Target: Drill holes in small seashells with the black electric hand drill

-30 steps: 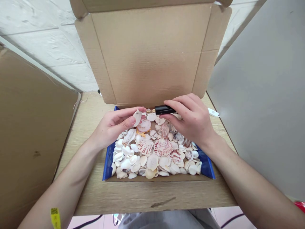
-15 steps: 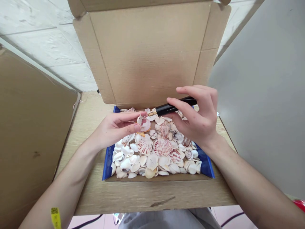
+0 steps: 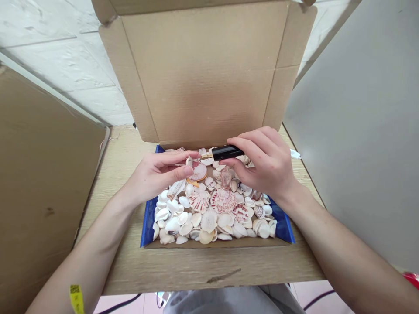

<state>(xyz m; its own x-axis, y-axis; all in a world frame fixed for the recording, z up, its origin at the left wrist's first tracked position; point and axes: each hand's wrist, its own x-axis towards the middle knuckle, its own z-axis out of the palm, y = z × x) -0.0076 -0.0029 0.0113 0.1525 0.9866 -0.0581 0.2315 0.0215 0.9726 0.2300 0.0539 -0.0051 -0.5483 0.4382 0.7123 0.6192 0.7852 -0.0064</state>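
My left hand (image 3: 157, 174) pinches a small white shell (image 3: 189, 162) between thumb and fingers, held edge-up over the far left of the box. My right hand (image 3: 265, 163) grips a black pen-shaped tool (image 3: 225, 152) with a gold tip that points left, its tip close to the held shell. Below both hands lies a shallow blue-walled cardboard box (image 3: 148, 222) filled with several white, cream and pink-striped seashells (image 3: 212, 209).
The box's brown lid (image 3: 203, 74) stands open behind the hands. The box rests on a wooden tabletop (image 3: 183, 266). A cardboard panel (image 3: 42, 183) stands at the left and a grey panel (image 3: 356, 131) at the right. A white cable piece (image 3: 294, 153) lies behind my right hand.
My right hand lifted with the tool half a second ago and has come back down, its fingers curled over the barrel. My left hand has turned the shell more on edge.
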